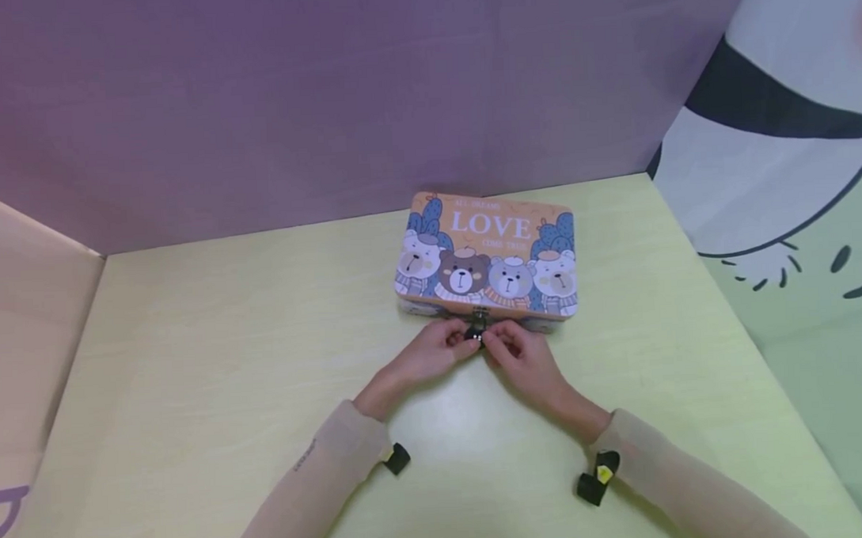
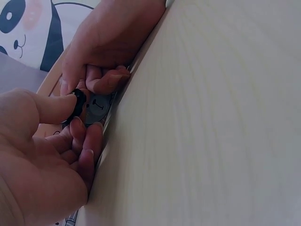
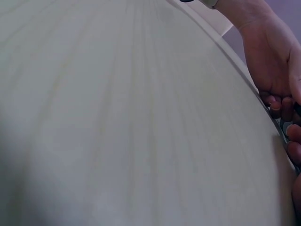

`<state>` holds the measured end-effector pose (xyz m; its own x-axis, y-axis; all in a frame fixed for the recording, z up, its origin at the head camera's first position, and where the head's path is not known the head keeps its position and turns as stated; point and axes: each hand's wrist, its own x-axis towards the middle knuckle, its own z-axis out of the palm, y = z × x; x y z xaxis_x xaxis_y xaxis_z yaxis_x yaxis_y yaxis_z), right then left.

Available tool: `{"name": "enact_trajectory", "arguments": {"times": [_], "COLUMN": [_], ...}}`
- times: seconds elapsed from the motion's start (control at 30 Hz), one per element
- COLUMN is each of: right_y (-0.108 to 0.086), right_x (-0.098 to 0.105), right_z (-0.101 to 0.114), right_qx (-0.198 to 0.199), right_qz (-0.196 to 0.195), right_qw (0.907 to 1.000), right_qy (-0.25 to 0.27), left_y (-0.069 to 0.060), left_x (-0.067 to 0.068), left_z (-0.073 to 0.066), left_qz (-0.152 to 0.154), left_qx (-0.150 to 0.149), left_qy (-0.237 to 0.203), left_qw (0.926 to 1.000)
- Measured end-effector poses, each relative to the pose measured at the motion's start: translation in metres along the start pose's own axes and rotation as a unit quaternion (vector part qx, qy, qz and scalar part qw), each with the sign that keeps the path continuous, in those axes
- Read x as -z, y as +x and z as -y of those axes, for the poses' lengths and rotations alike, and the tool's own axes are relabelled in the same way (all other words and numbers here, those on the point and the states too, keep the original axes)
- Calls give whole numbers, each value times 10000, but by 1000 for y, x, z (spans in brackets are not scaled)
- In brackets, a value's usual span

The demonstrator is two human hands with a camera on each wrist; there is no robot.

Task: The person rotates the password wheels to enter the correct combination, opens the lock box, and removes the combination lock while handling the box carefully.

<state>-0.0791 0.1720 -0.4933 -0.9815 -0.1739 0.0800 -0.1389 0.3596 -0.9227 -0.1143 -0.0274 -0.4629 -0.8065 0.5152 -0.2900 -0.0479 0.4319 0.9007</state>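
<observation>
Pinching the lock (image 1: 475,336) at the clasp (image 1: 481,311) of the box (image 1: 489,243), the left hand (image 1: 432,353) and right hand (image 1: 528,364) had fingers curled close on either side. It looked light, stiff and perhaps slippery, best held by its edges. Fingers crowded the clasp; the box lay on the worktop (image 1: 227,347) before a wall (image 1: 360,89).

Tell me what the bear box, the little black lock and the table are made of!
Box: probably thin metal, smooth, judging by its rounded corners and printed pictures. Lock: black, perhaps shiny from its small bright spots; metal or plastic, I can't tell. Table: looks like pale wood, since faint grain lines show, but could be printed.
</observation>
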Motion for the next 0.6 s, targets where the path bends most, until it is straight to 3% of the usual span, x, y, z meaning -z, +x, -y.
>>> {"name": "enact_trajectory", "arguments": {"times": [0.6], "right_y": [0], "right_x": [-1], "right_z": [-1], "right_qx": [-260], "right_qz": [-37], "right_qw": [9996], "right_qy": [76], "left_y": [0], "left_x": [1], "left_z": [0], "left_qz": [48], "left_qx": [12], "left_qy": [-41], "left_qw": [10000]}}
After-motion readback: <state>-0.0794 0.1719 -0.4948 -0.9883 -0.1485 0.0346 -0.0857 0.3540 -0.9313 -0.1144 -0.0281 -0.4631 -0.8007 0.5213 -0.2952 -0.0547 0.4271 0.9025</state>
